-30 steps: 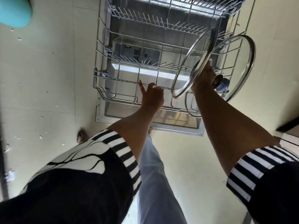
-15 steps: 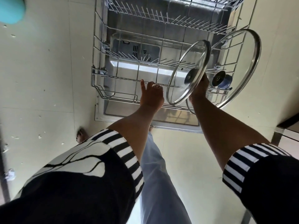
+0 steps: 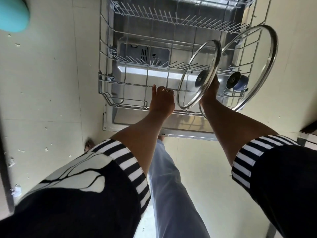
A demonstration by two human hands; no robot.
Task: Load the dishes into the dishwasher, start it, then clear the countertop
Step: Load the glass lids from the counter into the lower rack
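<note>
Dishwasher rack (image 3: 130, 83) holds 1 large glass lid (image 3: 252, 66) at 3 o'clock; right hand (image 3: 210, 92) grips small glass lid (image 3: 199, 78), left hand (image 3: 162, 98) grips the rack; loading looks barely begun.

rack (image 3: 127, 84) left half free; small lid (image 3: 193, 66), large lid (image 3: 253, 54) crowd right.

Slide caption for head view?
Right hand holds small glass lid beside larger lid in dishwasher rack; left hand grips the rack's front rail.

Fingers of the right hand (image 3: 210, 93) are hidden behind the smaller glass lid (image 3: 188, 90). The lower rim of the larger glass lid (image 3: 253, 54) passes behind the right forearm. The top edge cuts off the far side of the wire rack (image 3: 123, 79). The turquoise object (image 3: 12, 13) at the top-left corner is cropped and unidentifiable.
</note>
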